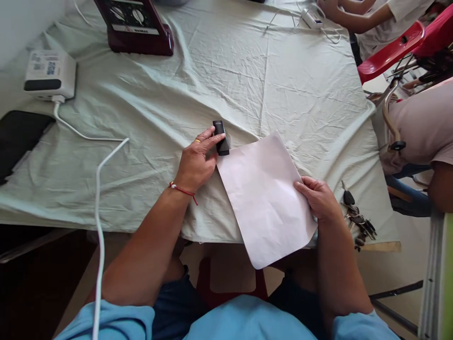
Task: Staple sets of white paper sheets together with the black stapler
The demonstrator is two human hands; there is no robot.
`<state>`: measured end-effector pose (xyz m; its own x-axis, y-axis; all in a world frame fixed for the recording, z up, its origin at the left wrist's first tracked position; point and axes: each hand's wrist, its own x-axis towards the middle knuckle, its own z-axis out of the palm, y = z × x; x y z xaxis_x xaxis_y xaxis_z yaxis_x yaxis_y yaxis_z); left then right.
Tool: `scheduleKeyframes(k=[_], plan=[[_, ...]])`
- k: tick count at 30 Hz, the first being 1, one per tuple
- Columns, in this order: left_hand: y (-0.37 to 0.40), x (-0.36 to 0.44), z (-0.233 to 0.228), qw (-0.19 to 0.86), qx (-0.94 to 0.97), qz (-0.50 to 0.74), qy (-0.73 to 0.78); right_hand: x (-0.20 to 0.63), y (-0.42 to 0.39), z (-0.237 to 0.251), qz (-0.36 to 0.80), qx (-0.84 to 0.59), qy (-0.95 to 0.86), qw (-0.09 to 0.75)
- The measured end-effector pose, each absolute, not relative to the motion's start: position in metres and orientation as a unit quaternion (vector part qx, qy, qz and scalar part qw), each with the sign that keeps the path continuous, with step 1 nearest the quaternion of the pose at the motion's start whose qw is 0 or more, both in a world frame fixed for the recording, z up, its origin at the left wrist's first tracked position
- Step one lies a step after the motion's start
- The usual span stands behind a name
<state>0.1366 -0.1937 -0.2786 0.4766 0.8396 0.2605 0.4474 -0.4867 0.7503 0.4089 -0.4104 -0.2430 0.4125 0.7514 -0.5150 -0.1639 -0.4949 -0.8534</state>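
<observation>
A small black stapler point(221, 137) lies on the cloth-covered counter, near its middle, its long side running near to far, set at the far left corner of a white paper sheet point(265, 198). The sheet is plain, faintly creased and turned at an angle; its near end hangs over the counter's near edge, while its far part lies flat.

head cam, sole view | worn on the person's head, looks forward and steeply down over the lap | close on the left hand point(197, 163), right hand point(319, 198) and sheet of paper point(264, 198) at the near edge of the table point(219, 71) | far edge and a co-worker's arm point(354, 19) reach the top of the frame
</observation>
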Motion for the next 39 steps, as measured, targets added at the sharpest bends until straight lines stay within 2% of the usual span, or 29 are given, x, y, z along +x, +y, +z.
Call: scheduleKeyframes(k=[3,8,12,17,20,24,28,34,36,39], plan=[[-0.195,0.137,-0.277,0.289,0.811,0.305,0.407,0.409,-0.411,-0.244,0.500,-0.705,-0.208,0.458],[-0.204,0.138,-0.273,0.187,0.844,0.236,0.443,0.411,-0.410,-0.247,0.497,-0.704,-0.215,0.460],[-0.208,0.140,-0.272,0.186,0.844,0.211,0.456,0.411,-0.409,-0.247,0.507,-0.702,-0.227,0.446],[-0.200,0.139,-0.285,0.211,0.835,0.272,0.430,0.418,-0.414,-0.251,0.473,-0.712,-0.228,0.466],[-0.199,0.139,-0.288,0.233,0.820,0.312,0.419,0.426,-0.418,-0.253,0.418,-0.719,-0.212,0.513],[-0.208,0.142,-0.275,0.256,0.744,0.387,0.480,0.432,-0.415,-0.256,0.332,-0.708,-0.189,0.595],[-0.220,0.147,-0.257,0.399,0.686,0.410,0.450,0.426,-0.409,-0.260,0.287,-0.692,-0.182,0.638],[-0.230,0.150,-0.251,0.652,0.598,0.333,0.326,0.410,-0.406,-0.263,0.299,-0.688,-0.220,0.624],[-0.231,0.149,-0.250,0.691,0.576,0.320,0.299,0.406,-0.406,-0.262,0.311,-0.688,-0.237,0.612],[-0.231,0.148,-0.249,0.689,0.588,0.305,0.295,0.405,-0.406,-0.262,0.331,-0.689,-0.251,0.594]])
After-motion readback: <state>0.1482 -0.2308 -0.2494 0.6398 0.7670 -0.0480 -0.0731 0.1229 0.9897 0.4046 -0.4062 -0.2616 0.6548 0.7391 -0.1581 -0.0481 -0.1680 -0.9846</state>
